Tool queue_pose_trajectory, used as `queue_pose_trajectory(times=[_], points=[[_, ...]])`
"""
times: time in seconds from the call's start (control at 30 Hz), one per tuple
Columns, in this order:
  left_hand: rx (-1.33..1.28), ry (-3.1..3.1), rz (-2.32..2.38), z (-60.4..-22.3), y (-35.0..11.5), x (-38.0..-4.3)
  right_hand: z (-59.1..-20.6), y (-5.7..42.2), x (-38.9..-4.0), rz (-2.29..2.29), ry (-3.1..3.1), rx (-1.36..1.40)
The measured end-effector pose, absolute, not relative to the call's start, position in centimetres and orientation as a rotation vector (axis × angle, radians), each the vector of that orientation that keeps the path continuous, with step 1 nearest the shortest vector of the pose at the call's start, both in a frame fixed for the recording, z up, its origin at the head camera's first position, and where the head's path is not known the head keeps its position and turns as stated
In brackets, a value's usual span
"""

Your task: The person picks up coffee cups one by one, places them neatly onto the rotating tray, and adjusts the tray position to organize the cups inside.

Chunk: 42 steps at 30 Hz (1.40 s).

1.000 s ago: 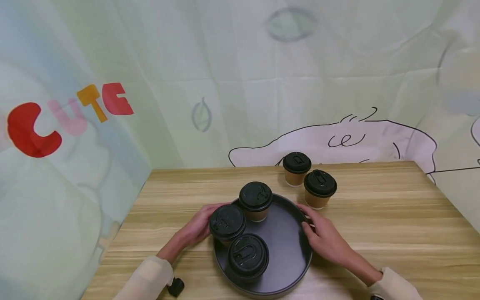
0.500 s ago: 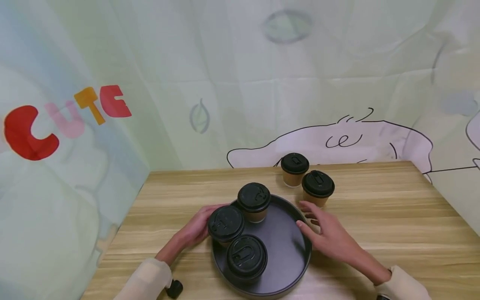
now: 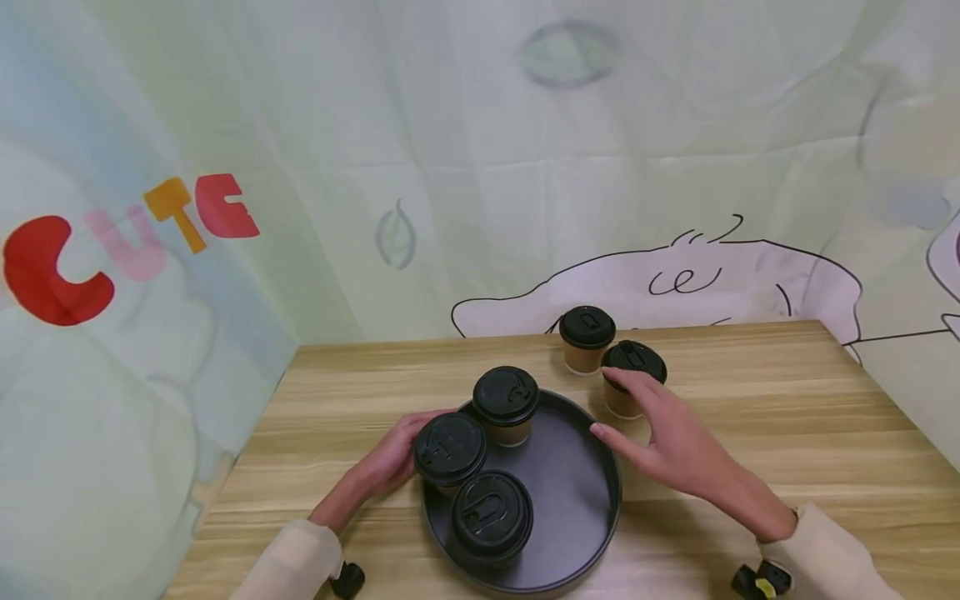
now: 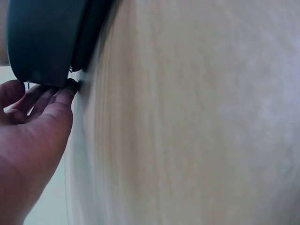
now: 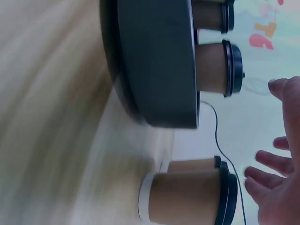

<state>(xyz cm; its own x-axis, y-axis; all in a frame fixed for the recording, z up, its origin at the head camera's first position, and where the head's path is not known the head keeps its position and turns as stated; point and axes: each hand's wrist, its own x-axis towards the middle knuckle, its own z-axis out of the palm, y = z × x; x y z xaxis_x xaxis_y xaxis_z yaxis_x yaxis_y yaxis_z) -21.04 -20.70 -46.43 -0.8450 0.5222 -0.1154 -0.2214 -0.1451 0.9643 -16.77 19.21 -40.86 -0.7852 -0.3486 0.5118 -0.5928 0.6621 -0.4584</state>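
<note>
Three cups [image 3: 450, 450] along left edge of tray [image 3: 573, 492], two other cups [image 3: 587, 327] toward far edge of table [image 3: 360, 375]! Left hand [image 3: 392, 454] at tray, can't tell if gripping; right hand [image 3: 678, 442] spread, empty; "CUTE" [image 3: 168, 198] on backdrop [image 3: 465, 92].

On the table [image 3: 780, 417] before you: tray [image 3: 573, 500], three cups [image 3: 450, 450] on its left side. Your left hand [image 3: 397, 451] at its left, right hand [image 3: 678, 442] to its right; two more cups [image 3: 633, 358] behind, rightward.
</note>
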Motion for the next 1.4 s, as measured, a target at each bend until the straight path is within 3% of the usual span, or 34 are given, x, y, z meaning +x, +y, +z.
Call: queue_pose_trajectory(times=[0.3, 0.87, 1.4], points=[[0.353, 1.653, 2.035, -46.5, -20.6, -21.0, -41.3, 20.5, -19.9, 0.79, -2.443, 0.59], [0.379, 1.683, 2.004, -46.5, -20.7, -21.1, -44.8, 18.8, -23.7, 1.178, -2.458, 0.037], [0.37, 1.683, 2.023, -46.6, -20.6, -21.1, -45.4, 18.1, -24.1, 1.223, -2.331, 0.003]])
